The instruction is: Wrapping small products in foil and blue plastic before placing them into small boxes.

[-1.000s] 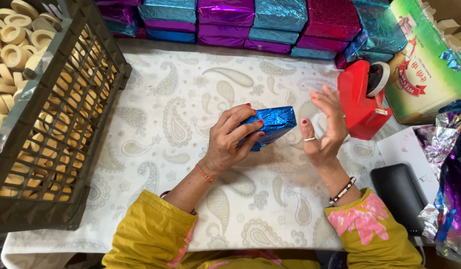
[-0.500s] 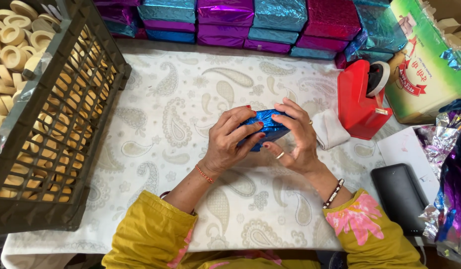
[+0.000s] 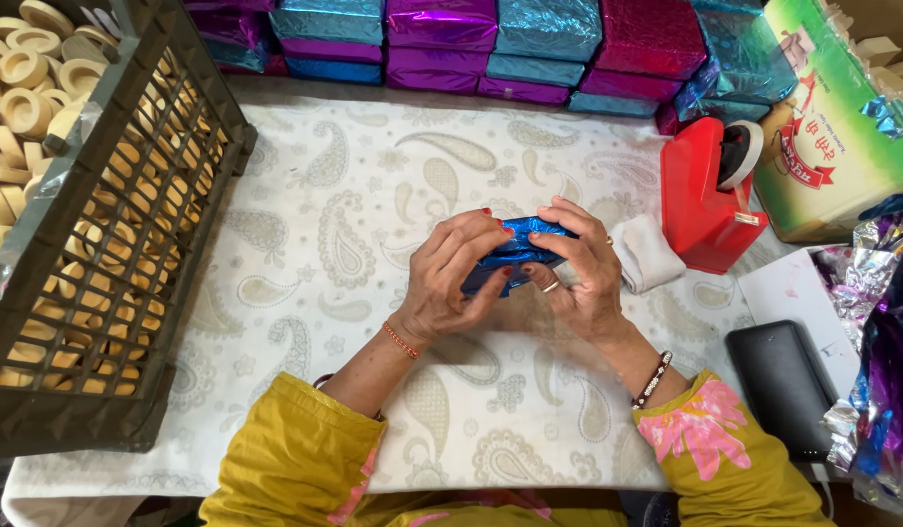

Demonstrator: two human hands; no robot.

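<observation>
A small packet wrapped in shiny blue foil point(image 3: 515, 252) sits between both my hands above the middle of the table. My left hand point(image 3: 450, 278) grips its left side, fingers curled over the top. My right hand point(image 3: 580, 268) clasps its right side, fingers pressing the foil down. Most of the packet is hidden by my fingers. A red tape dispenser point(image 3: 707, 200) stands just to the right of my right hand, with a white cloth pad point(image 3: 645, 254) between them.
A dark plastic crate point(image 3: 129, 293) full of pale ring-shaped pieces fills the left. Foil-wrapped blue, purple and pink packets point(image 3: 530, 44) are stacked along the back. A green-and-white box point(image 3: 842, 117), a black device point(image 3: 783, 385) and loose foil sheets point(image 3: 881, 390) lie at the right. The tablecloth point(image 3: 305, 224) has a paisley pattern.
My right hand came back from the tape dispenser to the blue packet and now clasps it; both hands have closed tighter around the foil.
</observation>
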